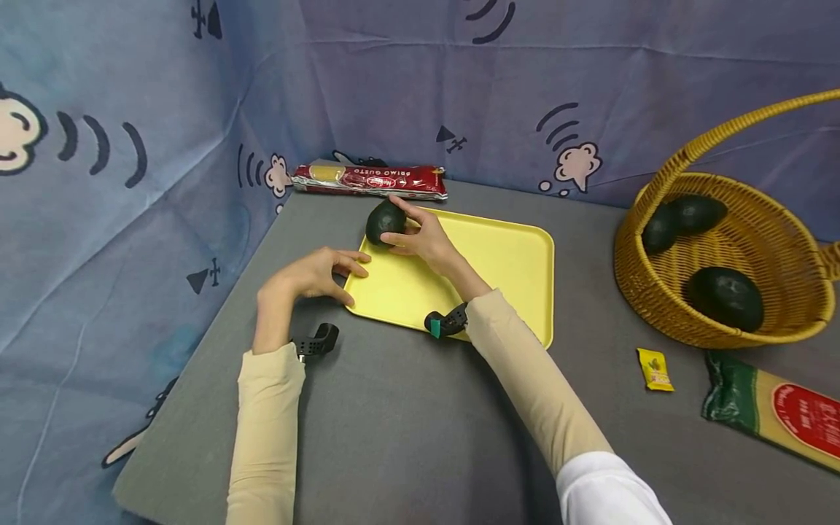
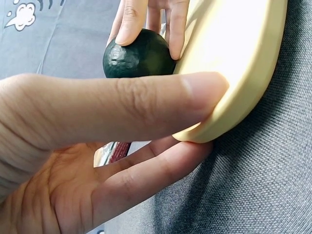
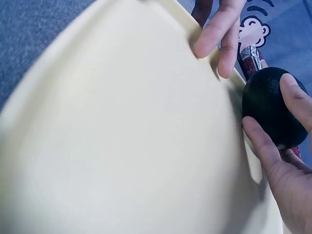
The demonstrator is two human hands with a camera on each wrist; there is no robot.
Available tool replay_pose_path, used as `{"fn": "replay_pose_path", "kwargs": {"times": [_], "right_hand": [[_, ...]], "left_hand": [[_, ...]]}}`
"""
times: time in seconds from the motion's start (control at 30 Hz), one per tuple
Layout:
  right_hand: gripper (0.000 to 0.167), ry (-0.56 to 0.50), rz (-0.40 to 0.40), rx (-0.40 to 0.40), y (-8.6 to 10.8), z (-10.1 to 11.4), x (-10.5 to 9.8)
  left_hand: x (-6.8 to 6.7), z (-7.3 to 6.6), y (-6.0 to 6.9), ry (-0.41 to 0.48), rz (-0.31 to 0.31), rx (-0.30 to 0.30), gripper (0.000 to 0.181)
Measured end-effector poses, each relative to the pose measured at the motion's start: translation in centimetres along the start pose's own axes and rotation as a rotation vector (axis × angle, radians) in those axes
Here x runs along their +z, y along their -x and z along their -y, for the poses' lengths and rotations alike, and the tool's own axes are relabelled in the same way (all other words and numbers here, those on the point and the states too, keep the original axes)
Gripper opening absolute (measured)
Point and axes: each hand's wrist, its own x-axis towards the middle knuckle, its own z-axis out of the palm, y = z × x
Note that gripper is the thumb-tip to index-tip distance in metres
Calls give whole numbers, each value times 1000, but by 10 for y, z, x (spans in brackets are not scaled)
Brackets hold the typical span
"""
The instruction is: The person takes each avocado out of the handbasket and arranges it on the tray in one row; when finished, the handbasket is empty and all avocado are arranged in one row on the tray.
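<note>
A dark green avocado is at the far left corner of a yellow tray. My right hand holds it between thumb and fingers, and the right wrist view shows the avocado close to the tray's rim. At the tray's left edge, my left hand grips the rim. In the left wrist view its thumb lies along one side of the tray's edge and its fingers on the other. The avocado shows just beyond that thumb.
Behind the tray lies a red packet by the cloth backdrop. On the right stands a wicker basket with a tall handle and several avocados. A small yellow sachet and a green-and-tan packet lie before it.
</note>
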Motion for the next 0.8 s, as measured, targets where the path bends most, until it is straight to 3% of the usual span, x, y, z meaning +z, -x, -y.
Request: {"fn": "replay_pose_path", "kwargs": {"times": [0.8], "right_hand": [[71, 28, 2, -8, 3, 2, -2]], "left_hand": [[1, 1, 0, 17, -4, -6, 47]]}}
